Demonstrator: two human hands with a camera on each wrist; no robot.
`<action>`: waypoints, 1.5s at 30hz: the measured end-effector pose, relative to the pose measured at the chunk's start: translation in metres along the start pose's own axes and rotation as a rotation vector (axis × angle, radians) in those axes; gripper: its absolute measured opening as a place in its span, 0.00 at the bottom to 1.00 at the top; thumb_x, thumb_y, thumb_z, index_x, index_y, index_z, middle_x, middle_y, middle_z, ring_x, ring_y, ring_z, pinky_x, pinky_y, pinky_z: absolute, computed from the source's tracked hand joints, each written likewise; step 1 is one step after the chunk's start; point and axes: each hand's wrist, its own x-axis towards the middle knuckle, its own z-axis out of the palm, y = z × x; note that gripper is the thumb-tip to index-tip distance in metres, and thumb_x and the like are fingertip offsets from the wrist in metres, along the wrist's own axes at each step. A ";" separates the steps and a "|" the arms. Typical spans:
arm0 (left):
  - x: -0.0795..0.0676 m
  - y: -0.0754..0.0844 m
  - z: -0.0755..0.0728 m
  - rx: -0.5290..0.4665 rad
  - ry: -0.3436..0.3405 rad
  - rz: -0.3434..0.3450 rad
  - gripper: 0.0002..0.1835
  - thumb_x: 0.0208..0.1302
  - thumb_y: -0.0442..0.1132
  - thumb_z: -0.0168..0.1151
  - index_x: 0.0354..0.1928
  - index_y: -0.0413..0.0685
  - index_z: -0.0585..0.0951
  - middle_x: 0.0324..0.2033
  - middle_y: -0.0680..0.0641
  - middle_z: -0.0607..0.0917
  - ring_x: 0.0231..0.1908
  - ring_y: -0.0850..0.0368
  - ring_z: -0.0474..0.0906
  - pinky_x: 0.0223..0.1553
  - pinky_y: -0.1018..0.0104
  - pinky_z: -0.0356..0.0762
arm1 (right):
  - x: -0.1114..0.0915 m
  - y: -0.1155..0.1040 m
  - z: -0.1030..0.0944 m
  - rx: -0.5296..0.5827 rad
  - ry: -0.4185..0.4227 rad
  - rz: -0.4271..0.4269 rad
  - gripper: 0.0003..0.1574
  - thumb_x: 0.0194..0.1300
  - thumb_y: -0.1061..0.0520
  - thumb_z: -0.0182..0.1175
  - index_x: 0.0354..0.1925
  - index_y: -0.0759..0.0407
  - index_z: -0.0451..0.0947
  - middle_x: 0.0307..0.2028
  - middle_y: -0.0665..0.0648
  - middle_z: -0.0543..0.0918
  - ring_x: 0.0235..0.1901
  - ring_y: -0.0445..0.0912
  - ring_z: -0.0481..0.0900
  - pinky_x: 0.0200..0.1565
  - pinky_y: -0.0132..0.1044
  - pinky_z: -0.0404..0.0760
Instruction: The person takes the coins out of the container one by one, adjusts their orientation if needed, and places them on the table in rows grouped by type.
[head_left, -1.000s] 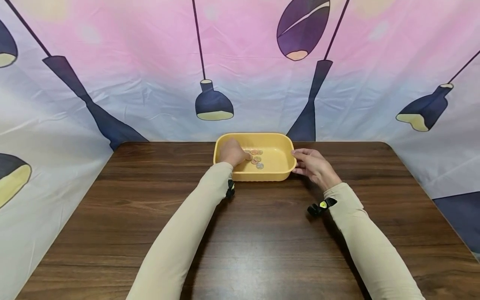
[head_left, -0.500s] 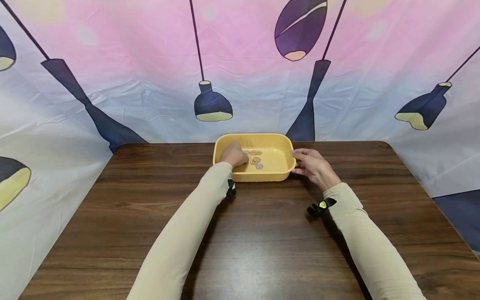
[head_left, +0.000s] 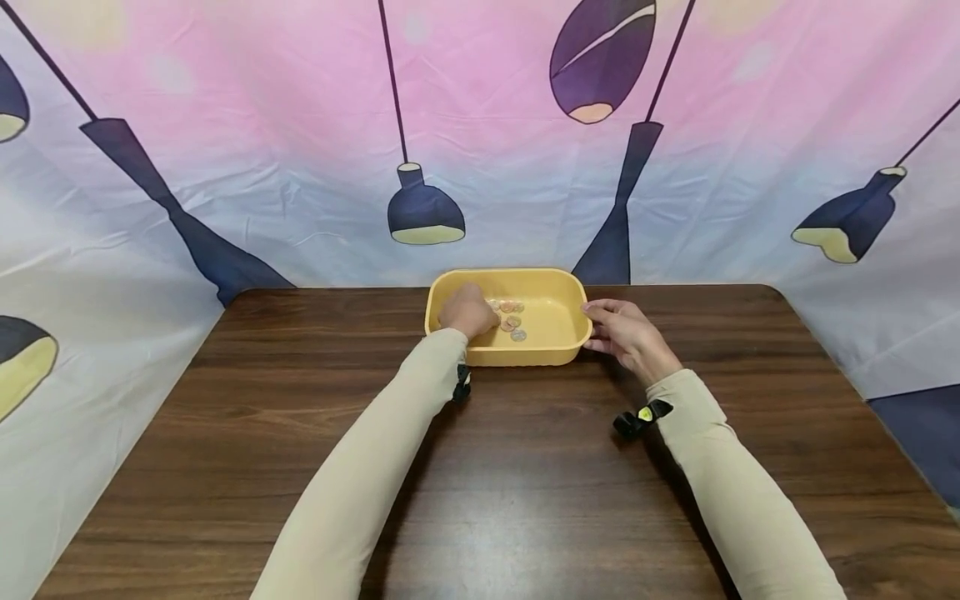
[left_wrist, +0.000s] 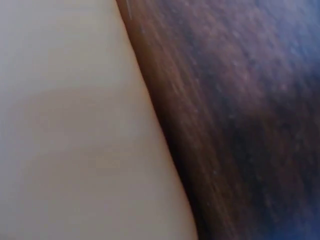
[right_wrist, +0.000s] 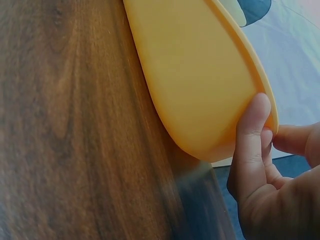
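Observation:
A yellow plastic tray point(head_left: 551, 357) sits at the back of the table. On its floor lie several coins point(head_left: 518, 335), silver and copper coloured, left of its middle. My left hand point(head_left: 468, 311) reaches down inside the tray's left part, back of the hand up, right beside the coins. Its fingertips are hidden, so whether it holds a coin does not show. At the tray's right end, my right hand point(head_left: 628, 335) pinches the rim; in the right wrist view the thumb and fingers of that hand point(right_wrist: 277, 195) meet across the rim.
The dark wooden table point(head_left: 480, 483) stretches toward me. Behind it hangs a cloth backdrop point(head_left: 315, 183) printed with lamps, close to the tray's back side. In the left wrist view, a pale sleeve point(left_wrist: 75, 130) covers the left half.
My left thumb, stretched toward the coins a second ago, has drawn back left and now shows less. My right hand keeps its hold on the rim, and the tray stays in place.

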 end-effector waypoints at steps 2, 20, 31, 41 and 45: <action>0.000 0.004 -0.002 0.031 -0.020 -0.001 0.22 0.67 0.42 0.72 0.22 0.51 0.68 0.22 0.51 0.67 0.24 0.56 0.64 0.27 0.63 0.63 | 0.000 -0.002 -0.002 -0.008 0.011 -0.013 0.26 0.83 0.55 0.54 0.69 0.70 0.66 0.38 0.54 0.82 0.30 0.39 0.83 0.32 0.28 0.85; -0.003 0.006 -0.015 0.269 -0.112 0.169 0.21 0.68 0.43 0.70 0.23 0.52 0.69 0.20 0.53 0.67 0.23 0.57 0.65 0.25 0.64 0.65 | -0.002 -0.005 0.001 -0.015 0.010 -0.025 0.27 0.83 0.55 0.54 0.69 0.71 0.66 0.36 0.53 0.80 0.28 0.38 0.82 0.31 0.27 0.84; -0.002 -0.004 -0.016 0.379 -0.283 0.269 0.23 0.70 0.45 0.66 0.21 0.52 0.66 0.18 0.54 0.61 0.20 0.58 0.61 0.25 0.64 0.62 | -0.001 0.002 0.002 -0.012 0.013 -0.014 0.28 0.83 0.55 0.55 0.69 0.72 0.65 0.36 0.53 0.81 0.27 0.39 0.81 0.30 0.27 0.84; -0.007 -0.011 -0.017 0.322 -0.186 0.335 0.15 0.67 0.32 0.64 0.25 0.48 0.69 0.20 0.52 0.63 0.22 0.57 0.61 0.26 0.64 0.62 | -0.001 0.006 0.004 -0.010 0.018 -0.017 0.27 0.83 0.56 0.55 0.69 0.72 0.66 0.37 0.53 0.81 0.28 0.38 0.81 0.30 0.27 0.84; -0.012 -0.008 -0.019 0.345 -0.176 0.374 0.13 0.66 0.30 0.62 0.26 0.47 0.71 0.22 0.50 0.64 0.23 0.55 0.62 0.27 0.64 0.64 | -0.002 0.006 0.003 -0.013 0.021 -0.024 0.28 0.83 0.55 0.54 0.70 0.72 0.65 0.38 0.54 0.81 0.29 0.39 0.81 0.30 0.27 0.84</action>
